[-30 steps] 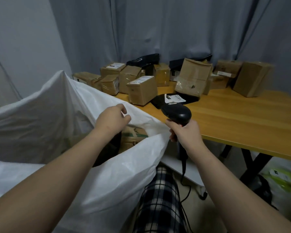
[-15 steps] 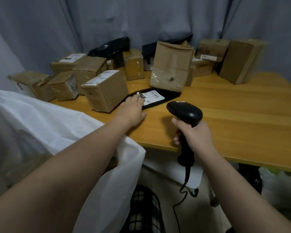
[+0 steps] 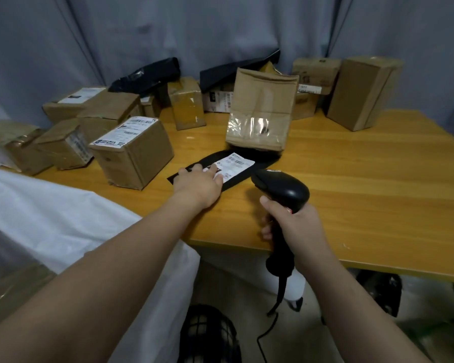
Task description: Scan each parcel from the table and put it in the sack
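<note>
A flat black parcel (image 3: 249,167) with a white label lies on the wooden table (image 3: 364,184), partly under a standing brown paper parcel (image 3: 261,113). My left hand (image 3: 198,183) lies on the near end of the black parcel, fingers stretched onto its label. My right hand (image 3: 291,225) grips the handle of a black barcode scanner (image 3: 281,187), whose head points toward the label from just right of it. The white sack (image 3: 71,224) hangs open at the lower left beside the table edge.
Several cardboard boxes (image 3: 134,150) and black bags (image 3: 147,77) crowd the table's back and left. A tall box (image 3: 362,93) stands at the back right. Grey curtains hang behind. The scanner cable (image 3: 270,326) drops to the floor beside my checked trouser leg.
My left hand left the sack's rim and reached onto the black parcel's label. The view swung from the sack to the table. The scanner rose slightly toward the label.
</note>
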`<act>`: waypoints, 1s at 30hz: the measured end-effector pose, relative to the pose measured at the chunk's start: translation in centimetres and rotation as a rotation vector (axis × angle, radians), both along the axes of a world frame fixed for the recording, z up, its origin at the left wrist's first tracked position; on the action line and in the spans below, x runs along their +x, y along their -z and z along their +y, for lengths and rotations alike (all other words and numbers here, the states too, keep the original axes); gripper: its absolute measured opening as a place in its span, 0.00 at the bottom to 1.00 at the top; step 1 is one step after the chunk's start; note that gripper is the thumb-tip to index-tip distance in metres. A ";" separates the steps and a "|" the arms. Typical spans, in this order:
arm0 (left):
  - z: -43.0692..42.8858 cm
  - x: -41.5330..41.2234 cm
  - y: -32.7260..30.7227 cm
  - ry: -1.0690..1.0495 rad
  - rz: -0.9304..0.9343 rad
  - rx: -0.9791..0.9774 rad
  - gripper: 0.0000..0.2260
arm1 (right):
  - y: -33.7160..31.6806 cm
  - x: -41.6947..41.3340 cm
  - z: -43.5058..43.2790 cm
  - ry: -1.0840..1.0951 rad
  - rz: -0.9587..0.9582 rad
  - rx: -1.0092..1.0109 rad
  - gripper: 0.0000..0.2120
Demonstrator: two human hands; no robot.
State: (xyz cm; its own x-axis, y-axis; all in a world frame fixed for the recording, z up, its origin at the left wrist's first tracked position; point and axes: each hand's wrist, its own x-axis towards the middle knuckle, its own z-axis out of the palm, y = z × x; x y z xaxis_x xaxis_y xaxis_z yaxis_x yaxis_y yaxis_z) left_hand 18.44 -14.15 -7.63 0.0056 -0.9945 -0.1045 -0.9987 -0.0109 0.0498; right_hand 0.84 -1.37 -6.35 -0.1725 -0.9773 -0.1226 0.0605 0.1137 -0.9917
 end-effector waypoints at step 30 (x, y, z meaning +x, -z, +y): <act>19.8 -4.4 0.6 -0.080 1.354 0.050 0.14 | 3.1 -1.4 10.7 0.226 -0.246 -0.032 0.12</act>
State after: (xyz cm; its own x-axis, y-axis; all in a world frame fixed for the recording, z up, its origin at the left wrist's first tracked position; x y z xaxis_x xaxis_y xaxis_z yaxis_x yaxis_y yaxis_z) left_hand 14.00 5.61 -8.22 -0.0722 -0.9913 -0.1096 -0.1638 -0.0966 0.9818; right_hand -0.57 9.34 -9.50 -0.3547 -0.9216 -0.1575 0.3191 0.0390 -0.9469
